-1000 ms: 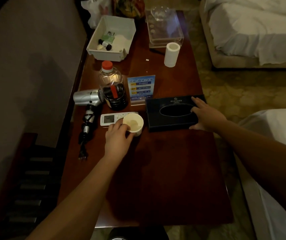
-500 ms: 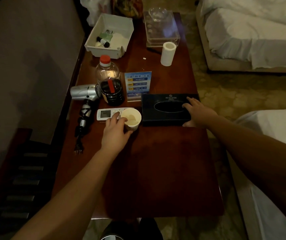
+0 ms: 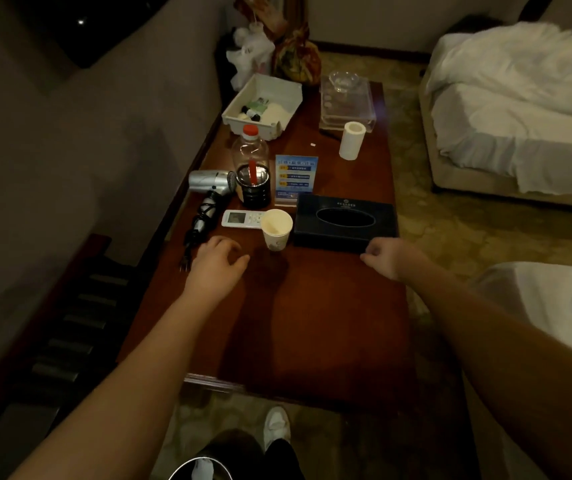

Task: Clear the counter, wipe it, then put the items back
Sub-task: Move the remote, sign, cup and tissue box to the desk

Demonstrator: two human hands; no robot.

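Note:
On the dark red wooden counter (image 3: 312, 323) a white paper cup (image 3: 276, 229) stands upright beside a white remote control (image 3: 241, 218). To its right lies a black tissue box (image 3: 345, 220). My left hand (image 3: 216, 261) hovers just in front and left of the cup, fingers loosely curled, holding nothing. My right hand (image 3: 386, 256) is at the near right corner of the tissue box, fingers loosely curled, and seems free of it. Behind them stand a bottle with a red cap (image 3: 250, 161), a dark jar (image 3: 253, 188), a blue sign card (image 3: 295, 178) and a silver hair dryer (image 3: 210, 183).
Further back sit a white tray (image 3: 286, 109) of small toiletries, a clear acrylic box (image 3: 347, 109) and a roll of paper (image 3: 351, 140). A wall runs along the left edge. Beds with white linen stand to the right. My shoe (image 3: 276, 426) shows below the counter's near edge.
My left hand has let go of the paper cup and drawn back toward me. My right hand has slid off the tissue box to its near corner. The view has pulled back.

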